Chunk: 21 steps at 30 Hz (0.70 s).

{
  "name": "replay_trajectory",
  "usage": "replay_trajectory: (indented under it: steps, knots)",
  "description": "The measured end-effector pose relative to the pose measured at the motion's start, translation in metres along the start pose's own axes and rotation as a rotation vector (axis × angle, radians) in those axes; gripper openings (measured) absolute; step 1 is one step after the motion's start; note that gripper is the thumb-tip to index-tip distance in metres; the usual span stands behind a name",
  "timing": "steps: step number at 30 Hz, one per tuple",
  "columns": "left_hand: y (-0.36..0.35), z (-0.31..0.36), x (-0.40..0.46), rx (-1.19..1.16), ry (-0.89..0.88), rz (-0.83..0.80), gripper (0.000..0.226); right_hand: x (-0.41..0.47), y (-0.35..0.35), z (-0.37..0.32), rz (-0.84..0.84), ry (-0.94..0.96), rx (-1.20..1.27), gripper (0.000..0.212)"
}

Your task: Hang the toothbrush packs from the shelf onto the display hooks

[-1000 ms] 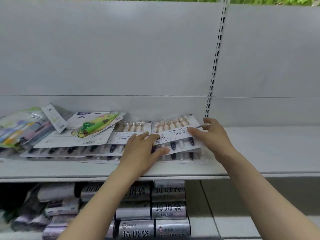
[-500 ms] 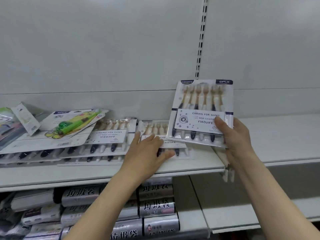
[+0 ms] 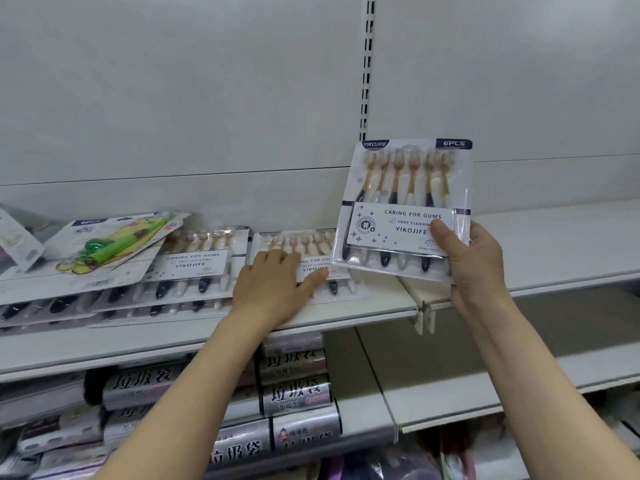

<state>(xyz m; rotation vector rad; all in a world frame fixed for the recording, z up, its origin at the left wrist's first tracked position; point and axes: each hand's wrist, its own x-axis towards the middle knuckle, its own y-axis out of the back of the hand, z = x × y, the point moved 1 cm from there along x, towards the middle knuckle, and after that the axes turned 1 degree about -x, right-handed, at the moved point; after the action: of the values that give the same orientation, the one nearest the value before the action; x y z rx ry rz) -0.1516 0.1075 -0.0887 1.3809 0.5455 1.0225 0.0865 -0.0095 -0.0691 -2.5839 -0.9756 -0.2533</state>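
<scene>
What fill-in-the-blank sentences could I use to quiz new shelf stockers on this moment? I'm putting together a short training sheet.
1. The right hand holds the lifted toothbrush pack upright, its corner label reading ____.
2. The left hand rests flat on a pack lying on the ____.
3. The green toothbrush pack lies on the pile to the ____ of the left hand.

Missing words: 6PCS; shelf; left
</scene>
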Motion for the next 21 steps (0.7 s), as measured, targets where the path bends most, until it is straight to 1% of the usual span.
replay_trajectory:
  steps: [3,6,10,12,15,16,17,21]
  knots:
    - [-0.002,0.010,-0.008,-0.014,-0.040,0.016,0.073,-0.002,0.010,-0.002,0.032,0.017,-0.011,0.026]
    - [-0.006,0.025,-0.021,-0.070,-0.072,0.066,0.069,-0.006,0.019,-0.004,0.054,0.037,-0.020,0.028]
    - [-0.006,0.035,-0.033,-0.169,-0.068,0.141,0.061,-0.009,0.029,-0.002,0.066,0.066,-0.011,0.021]
    - [-0.006,0.037,-0.038,-0.190,-0.080,0.175,0.061,-0.011,0.032,0.000,0.072,0.089,-0.019,0.017]
    - [-0.007,0.039,-0.040,-0.244,-0.055,0.184,0.051,-0.014,0.034,0.003,0.078,0.120,-0.032,0.018]
    - [-0.006,0.040,-0.041,-0.243,-0.036,0.174,0.053,-0.014,0.035,0.003,0.078,0.124,-0.032,0.018]
    - [-0.006,0.041,-0.042,-0.232,-0.005,0.155,0.060,-0.015,0.035,0.003,0.076,0.125,-0.031,0.019]
    - [-0.002,0.040,-0.046,-0.185,0.216,0.029,0.103,-0.017,0.039,0.005,0.064,0.111,-0.028,0.021]
